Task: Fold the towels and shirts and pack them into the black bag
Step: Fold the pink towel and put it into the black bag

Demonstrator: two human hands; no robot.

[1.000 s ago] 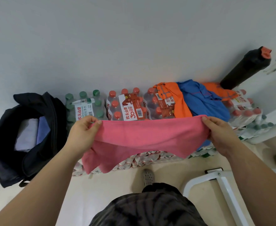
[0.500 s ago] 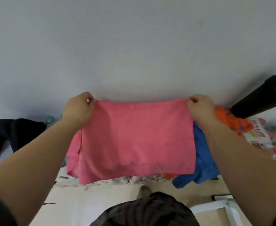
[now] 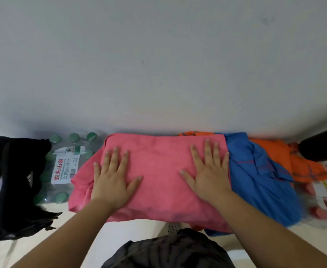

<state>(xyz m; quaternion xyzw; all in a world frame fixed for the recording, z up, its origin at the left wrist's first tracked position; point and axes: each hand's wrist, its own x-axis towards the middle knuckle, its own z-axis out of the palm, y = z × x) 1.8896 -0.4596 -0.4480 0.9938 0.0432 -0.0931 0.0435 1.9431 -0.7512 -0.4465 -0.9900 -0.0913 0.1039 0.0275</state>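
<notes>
Right of the black bag (image 3: pixel 13 180), just past the green-capped bottle pack (image 3: pixel 66 167): the pink towel (image 3: pixel 158 171), spread flat over the stacked packs. Long axis running straight away from the bag, short axis running from the body toward the wall. Pressed down under both palms: left hand (image 3: pixel 112 182) on the half nearer the bag, right hand (image 3: pixel 209 175) on the half farther from it, close to the edge that meets the blue shirt (image 3: pixel 255 180). Fingers (image 3: pixel 118 157) straight and splayed on both hands, lying on the cloth, clamped on nothing, tips toward the wall.

Looks like smoothing ahead of a fold. Judged from this lie, probably a fold across the long axis, far end brought over toward the bag end. Best begun with the right hand, nearest that far edge, with the left as anchor and also the closer one for the later carry into the bag. Bag-side edge of the towel rumpled and drooping off the pack; worth squaring first. Farther from the bag, beyond the blue shirt: an orange shirt (image 3: pixel 298 165), not yet folded.
</notes>
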